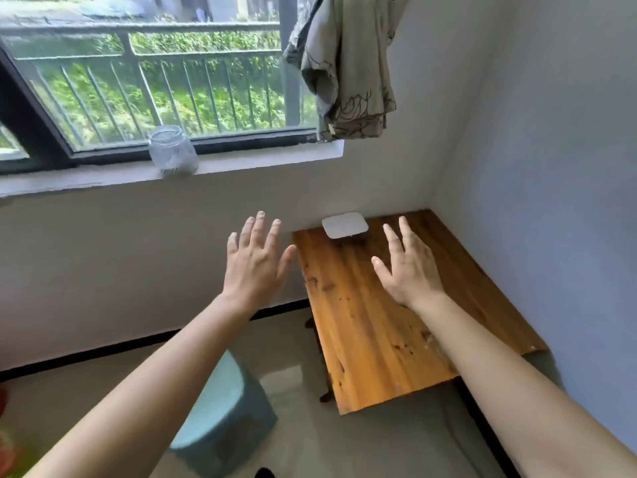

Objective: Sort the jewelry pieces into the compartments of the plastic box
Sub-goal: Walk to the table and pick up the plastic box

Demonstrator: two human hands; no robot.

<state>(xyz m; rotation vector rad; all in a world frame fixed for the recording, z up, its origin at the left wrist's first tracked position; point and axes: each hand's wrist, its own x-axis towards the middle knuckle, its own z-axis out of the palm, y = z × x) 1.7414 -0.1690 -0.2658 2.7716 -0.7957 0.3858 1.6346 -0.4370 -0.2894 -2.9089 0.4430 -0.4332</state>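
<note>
Plastic box [345,225]: white, rounded corners, lid side up, resting at the far end of the wooden table [372,326], close to the wall. Contents and compartments cannot be seen from this angle. No jewelry pieces are discernible on the tabletop.

Nearest the camera, two bare forearms extend forward from the lower corners of the view. A pale blue-green stool [225,414] stands on the tiled floor beneath the left forearm, left of the table.

Left hand [253,262]: raised, back toward the camera, fingers spread wide and straight, holding nothing. It hangs in the air left of the table's left edge, in front of the wall.

Right hand [410,267]: likewise raised with back to camera, fingers splayed open, holding nothing. It hovers above the middle of the tabletop, short of the box and apart from it.

The table sits in the room corner, right edge along the bluish wall.

Farther back: a glass jar [173,151] stands on the window sill. A grey-green printed garment [348,63] hangs at the window's right side. Beyond the window [144,81], a metal railing and green foliage.
</note>
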